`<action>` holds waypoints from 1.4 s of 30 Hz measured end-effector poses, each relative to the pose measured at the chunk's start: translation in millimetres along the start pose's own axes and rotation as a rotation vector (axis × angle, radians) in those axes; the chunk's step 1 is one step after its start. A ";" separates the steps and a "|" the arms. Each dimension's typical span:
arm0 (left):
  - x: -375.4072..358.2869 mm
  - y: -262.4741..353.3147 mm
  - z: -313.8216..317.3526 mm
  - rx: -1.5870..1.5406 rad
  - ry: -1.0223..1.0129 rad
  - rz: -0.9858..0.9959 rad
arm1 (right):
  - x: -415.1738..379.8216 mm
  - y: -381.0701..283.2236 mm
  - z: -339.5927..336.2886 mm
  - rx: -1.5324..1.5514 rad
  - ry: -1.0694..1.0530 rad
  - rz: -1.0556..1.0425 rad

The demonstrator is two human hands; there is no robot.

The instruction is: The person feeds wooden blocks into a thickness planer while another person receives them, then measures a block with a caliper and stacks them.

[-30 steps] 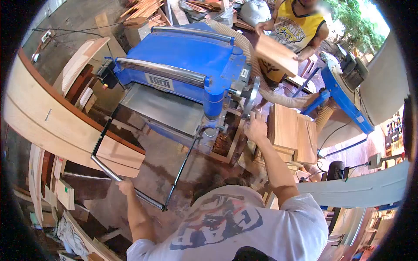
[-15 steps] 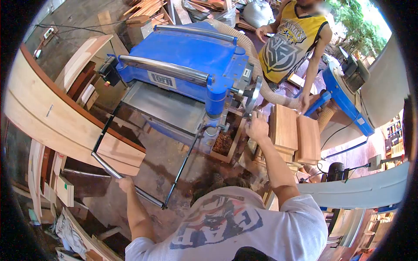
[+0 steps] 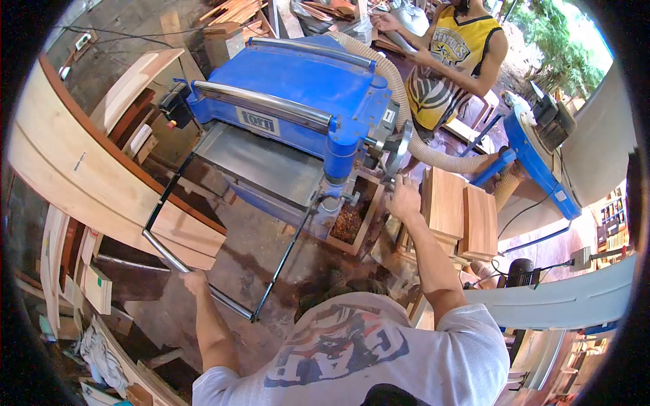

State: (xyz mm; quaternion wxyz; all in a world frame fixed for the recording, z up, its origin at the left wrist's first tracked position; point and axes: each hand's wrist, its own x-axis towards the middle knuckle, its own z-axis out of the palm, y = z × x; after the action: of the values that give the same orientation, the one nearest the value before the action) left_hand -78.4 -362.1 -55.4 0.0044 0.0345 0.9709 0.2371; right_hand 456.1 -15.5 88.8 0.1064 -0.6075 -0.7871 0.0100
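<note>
A blue thickness planer [image 3: 298,81] stands in front of me, its metal bed [image 3: 264,162] facing my side. My left hand [image 3: 196,281] is wrapped round the silver support roller [image 3: 164,250] at the near end of the black frame that sticks out from the bed. At the planer's right side, my right hand [image 3: 403,197] is closed at the lower edge of the handwheel [image 3: 401,150], on its crank handle, which my fingers mostly hide.
Stacked wooden boards [image 3: 445,206] stand right of my right hand. A person in a yellow jersey [image 3: 453,61] is behind the planer. A ribbed hose [image 3: 447,161] runs to a blue dust collector [image 3: 525,145]. A long curved panel [image 3: 88,162] lies at left.
The other person has raised both forearms and pulled the lowered hand away from the stacked boards. My hands keep their grips; the view has shifted slightly.
</note>
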 end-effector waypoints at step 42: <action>-7.6 19.3 -16.1 0.031 -0.086 -0.136 | 2.7 5.5 8.6 -0.051 -0.047 0.025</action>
State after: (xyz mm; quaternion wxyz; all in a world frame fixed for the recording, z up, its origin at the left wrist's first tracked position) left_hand -70.0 -352.9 -32.3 0.0618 -0.0210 0.9734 0.2197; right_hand 459.2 -10.6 80.0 0.0724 -0.6192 -0.7819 0.0055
